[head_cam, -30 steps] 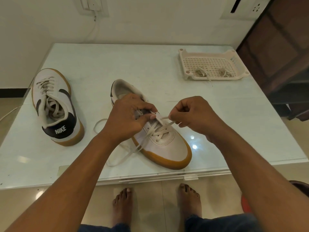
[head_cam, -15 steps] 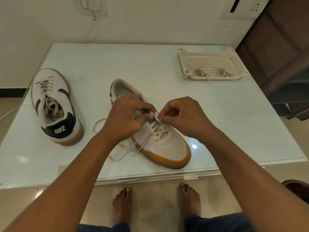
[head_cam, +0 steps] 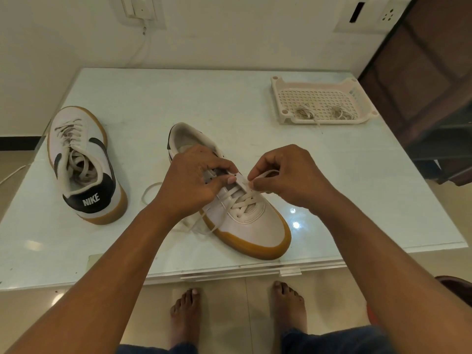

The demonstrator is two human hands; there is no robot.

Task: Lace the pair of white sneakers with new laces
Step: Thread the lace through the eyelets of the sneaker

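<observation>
Pale glass tabletop (head_cam: pixel 229 103) fills most of the view. The sneaker being laced (head_cam: pixel 255 228) sits mid-table, gum-soled toe pointing to about 5 o'clock and heel to 11. The second sneaker (head_cam: pixel 84 159) is well apart at its 9 o'clock, already laced, with the NIKE heel toward the person. A white plastic tray (head_cam: pixel 278 98) is off at 1 o'clock with two lace bundles (head_cam: pixel 321 113) in it.

Both forearms reach in from 6 o'clock. The left hand (head_cam: pixel 194 182) is curled over the sneaker's throat, knuckles up, with its thumb tip pressed on the eyelet edge, so it's gripping the upper. The right hand (head_cam: pixel 288 177) is closed in a pinch, thumb and forefinger holding the lace (head_cam: pixel 244 200) just beside the left thumb, and a small loop arcs over the fingers.

The left hand hides the tongue and upper eyelets, so I can't tell which hole the lace end is at. The slack trails out at 8 o'clock, partly under the left wrist.
</observation>
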